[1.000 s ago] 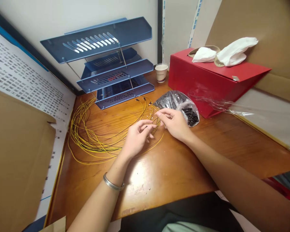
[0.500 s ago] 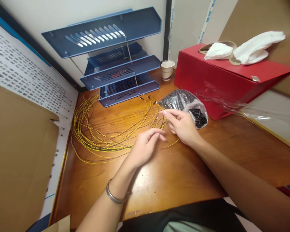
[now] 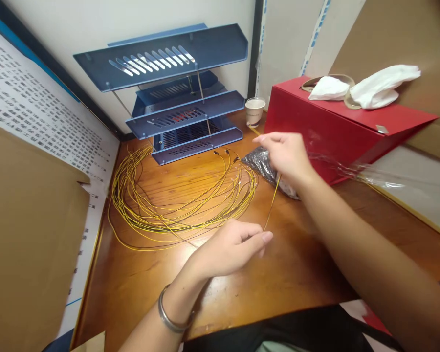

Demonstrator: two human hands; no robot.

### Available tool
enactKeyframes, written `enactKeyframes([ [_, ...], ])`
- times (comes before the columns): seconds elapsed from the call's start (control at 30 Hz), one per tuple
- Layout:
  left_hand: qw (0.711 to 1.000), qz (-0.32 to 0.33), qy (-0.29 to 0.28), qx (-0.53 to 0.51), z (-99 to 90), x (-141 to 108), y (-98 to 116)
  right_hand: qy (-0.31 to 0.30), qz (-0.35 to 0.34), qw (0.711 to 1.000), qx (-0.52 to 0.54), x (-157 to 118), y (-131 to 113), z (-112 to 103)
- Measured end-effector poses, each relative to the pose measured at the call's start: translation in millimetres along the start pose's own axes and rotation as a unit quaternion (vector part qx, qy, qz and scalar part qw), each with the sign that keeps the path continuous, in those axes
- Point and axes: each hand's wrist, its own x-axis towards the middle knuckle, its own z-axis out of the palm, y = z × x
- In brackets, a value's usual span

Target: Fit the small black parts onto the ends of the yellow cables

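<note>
Left hand (nearer the brown wooden table's front edge) and right hand are pinching, apparently straightening, a thin yellow-and-brown wire, probably needing steady tension next.

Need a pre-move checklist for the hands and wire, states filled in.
1. Right hand holding the wire: ok, an end juts past the fingertips.
2. Left hand gripping it firmly: cannot tell; the wire meets its fingers.
3. Stretch between the hands lifted off the coil: ok.
4. Coil strands separate: not ok, they cross and overlap.
5. Plastic bag mouth open: cannot tell, hidden by the right hand.
6. Paper cup upright: ok.
</note>
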Motion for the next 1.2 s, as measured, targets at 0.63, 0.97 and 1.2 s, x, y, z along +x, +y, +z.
enactKeyframes([
  [0.63, 0.978, 0.046, 0.190, 0.079, -6.1, 23, -16, -0.194, -0.296, 0.897, -0.266, -96, 3, -9],
  [0.97, 0.871, -0.005, 0.129, 0.475, -15.5, 10, -6, 0.007, -0.091, 0.904, -0.418, -51, 11, -63],
  [1.2, 0.813, 0.038, 0.185, 0.551, -13.3, 5, -20, -0.234, -0.204, 0.912, -0.267, -92, -33, -22],
])
